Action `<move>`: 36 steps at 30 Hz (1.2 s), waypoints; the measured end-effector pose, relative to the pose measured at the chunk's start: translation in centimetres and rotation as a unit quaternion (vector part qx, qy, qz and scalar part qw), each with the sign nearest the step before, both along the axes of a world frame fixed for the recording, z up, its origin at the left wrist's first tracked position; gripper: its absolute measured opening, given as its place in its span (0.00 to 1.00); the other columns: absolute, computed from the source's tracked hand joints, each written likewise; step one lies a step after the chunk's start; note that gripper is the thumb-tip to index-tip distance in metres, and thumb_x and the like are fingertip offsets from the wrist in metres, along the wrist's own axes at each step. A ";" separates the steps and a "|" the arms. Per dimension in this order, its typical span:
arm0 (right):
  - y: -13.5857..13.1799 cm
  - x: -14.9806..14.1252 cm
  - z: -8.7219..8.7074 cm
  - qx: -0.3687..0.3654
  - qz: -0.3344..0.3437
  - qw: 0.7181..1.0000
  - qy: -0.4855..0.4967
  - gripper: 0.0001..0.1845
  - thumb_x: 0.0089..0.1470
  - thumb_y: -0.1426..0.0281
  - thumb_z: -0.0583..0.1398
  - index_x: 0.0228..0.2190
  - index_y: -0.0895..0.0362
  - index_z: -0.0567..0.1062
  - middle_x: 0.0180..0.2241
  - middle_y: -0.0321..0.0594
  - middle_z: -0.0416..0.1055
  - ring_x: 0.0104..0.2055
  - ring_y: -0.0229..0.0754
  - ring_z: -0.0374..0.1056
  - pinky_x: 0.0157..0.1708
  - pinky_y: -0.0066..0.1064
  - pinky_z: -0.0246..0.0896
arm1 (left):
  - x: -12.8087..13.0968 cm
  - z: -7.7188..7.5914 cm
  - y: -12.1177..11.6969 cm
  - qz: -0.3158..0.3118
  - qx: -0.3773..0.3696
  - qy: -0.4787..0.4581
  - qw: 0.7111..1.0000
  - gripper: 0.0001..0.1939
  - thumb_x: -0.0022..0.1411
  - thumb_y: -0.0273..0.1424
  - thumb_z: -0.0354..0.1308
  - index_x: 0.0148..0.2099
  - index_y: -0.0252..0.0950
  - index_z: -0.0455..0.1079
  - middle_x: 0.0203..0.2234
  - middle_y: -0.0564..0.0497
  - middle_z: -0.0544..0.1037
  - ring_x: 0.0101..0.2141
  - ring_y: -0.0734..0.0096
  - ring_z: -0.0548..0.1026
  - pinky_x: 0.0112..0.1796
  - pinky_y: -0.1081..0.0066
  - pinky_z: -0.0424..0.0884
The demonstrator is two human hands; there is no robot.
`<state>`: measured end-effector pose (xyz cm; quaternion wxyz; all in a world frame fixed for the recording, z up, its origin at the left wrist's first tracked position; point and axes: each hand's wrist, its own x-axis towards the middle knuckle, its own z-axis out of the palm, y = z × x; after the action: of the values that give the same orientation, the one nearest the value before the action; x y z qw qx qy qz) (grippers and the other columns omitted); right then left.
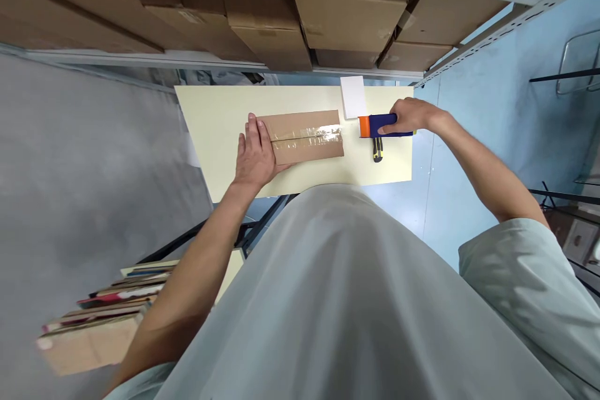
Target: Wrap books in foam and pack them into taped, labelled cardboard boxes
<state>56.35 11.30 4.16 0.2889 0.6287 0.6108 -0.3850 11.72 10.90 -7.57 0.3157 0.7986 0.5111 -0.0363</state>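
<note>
A flat brown cardboard box (309, 144) lies on the pale yellow table (220, 131), with a strip of clear tape running along its middle seam. My left hand (254, 153) rests flat on the box's left end, fingers stretched out. My right hand (409, 117) is closed round a blue and orange tape dispenser (377, 126) just off the box's right end, and the tape reaches from the box toward it. A yellow and black utility knife (377, 150) lies right below the dispenser.
A white paper slip (352, 97) lies at the table's far edge. Shelves stacked with brown cartons (347, 6) stand behind the table. A stack of flat boxes and books (103, 319) sits low at the left. Black metal racks (562, 194) stand at the right.
</note>
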 end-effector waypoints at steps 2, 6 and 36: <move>0.3 -0.5 -1.1 0.007 0.002 1.000 -0.004 0.41 0.57 0.32 0.69 0.44 0.59 0.86 0.38 0.51 0.81 0.45 0.57 0.77 0.43 0.42 0.70 | 0.1 0.1 0.1 -0.006 0.000 0.003 1.000 0.80 0.57 0.73 0.67 0.86 0.19 0.39 0.82 0.13 0.37 0.82 0.19 0.39 0.77 0.27 0.42; 1.1 -1.9 -2.6 0.007 0.005 1.000 -0.007 0.43 0.57 0.33 0.70 0.47 0.61 0.85 0.41 0.53 0.81 0.48 0.59 0.78 0.46 0.44 0.72 | -0.4 0.5 0.6 -0.014 -0.008 0.011 1.000 0.75 0.55 0.72 0.70 0.85 0.28 0.49 0.84 0.21 0.36 0.81 0.13 0.42 0.76 0.25 0.45; 4.1 -15.3 -4.3 0.014 0.058 0.998 -0.001 0.36 0.61 0.45 0.70 0.56 0.61 0.84 0.48 0.60 0.82 0.55 0.71 0.78 0.54 0.52 0.75 | 4.3 -1.2 0.2 -0.090 -0.008 -0.058 0.994 0.68 0.54 0.66 0.73 0.86 0.44 0.54 0.86 0.38 0.41 0.83 0.25 0.30 0.76 0.26 0.22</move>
<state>41.07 15.38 -0.14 0.3025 0.5961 0.6516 -0.3585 15.98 11.12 -8.76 0.3466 0.8395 0.4179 -0.0217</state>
